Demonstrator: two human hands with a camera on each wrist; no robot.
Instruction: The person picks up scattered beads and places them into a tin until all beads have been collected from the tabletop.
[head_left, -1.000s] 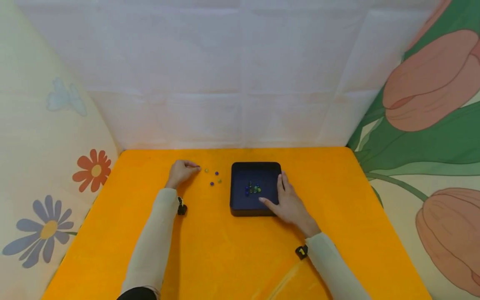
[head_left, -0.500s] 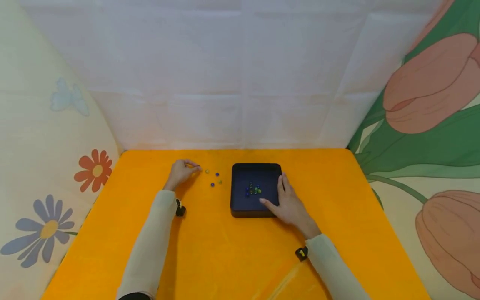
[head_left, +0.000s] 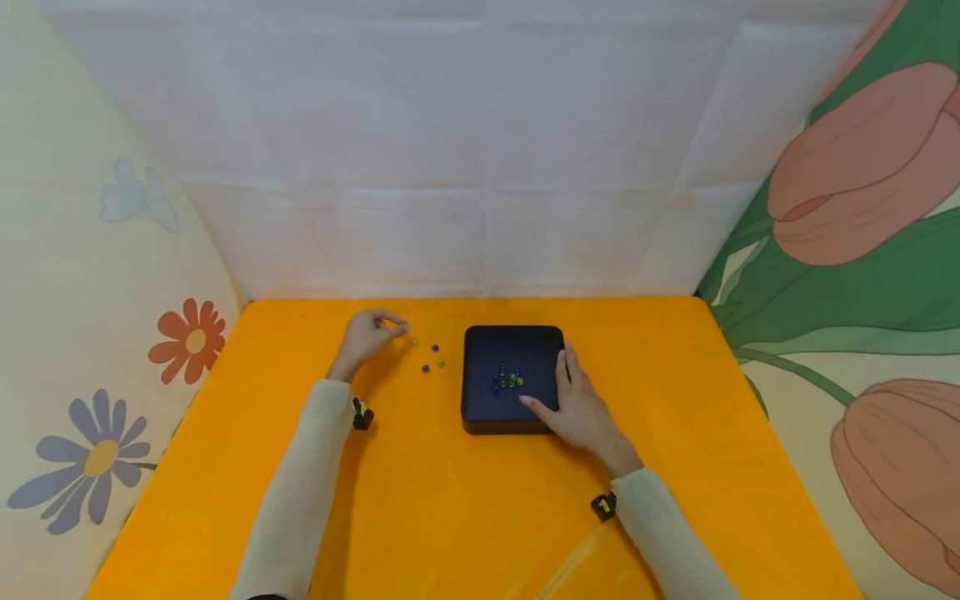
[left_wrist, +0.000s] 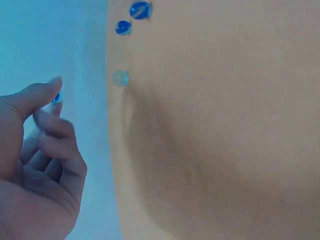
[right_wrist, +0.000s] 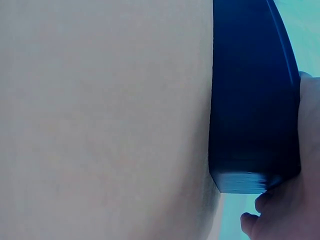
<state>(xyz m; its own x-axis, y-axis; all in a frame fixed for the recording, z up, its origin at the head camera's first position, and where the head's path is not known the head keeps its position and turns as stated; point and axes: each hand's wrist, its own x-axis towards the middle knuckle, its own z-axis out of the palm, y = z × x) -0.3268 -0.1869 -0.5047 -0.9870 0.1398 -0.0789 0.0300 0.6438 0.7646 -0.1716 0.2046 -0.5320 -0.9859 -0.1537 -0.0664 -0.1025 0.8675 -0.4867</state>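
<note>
My left hand (head_left: 365, 335) pinches a small blue glass marble (left_wrist: 57, 97) between thumb and fingertips, raised over the table. Just to its right lie several loose marbles, among them a blue marble (head_left: 435, 347) and a pale yellow-green marble (head_left: 441, 363). A square black tray (head_left: 474, 417) stands right of these. My right hand (head_left: 585, 411) holds the tray at its right side, thumb reaching over the rim and fingers along the outer wall (right_wrist: 255, 100). Inside the tray sits a cluster of blue and green marbles (head_left: 512, 381).
An orange cloth (head_left: 450, 517) covers the table. A white sheet (head_left: 420, 167) hangs behind its far edge, and flower-printed drapes (head_left: 862, 308) stand at both sides. Each wrist wears a small black device (head_left: 603, 506).
My left hand has risen off the cloth and moved slightly right and away, with the blue marble in its fingertips. The right hand and the tray stay in place.
</note>
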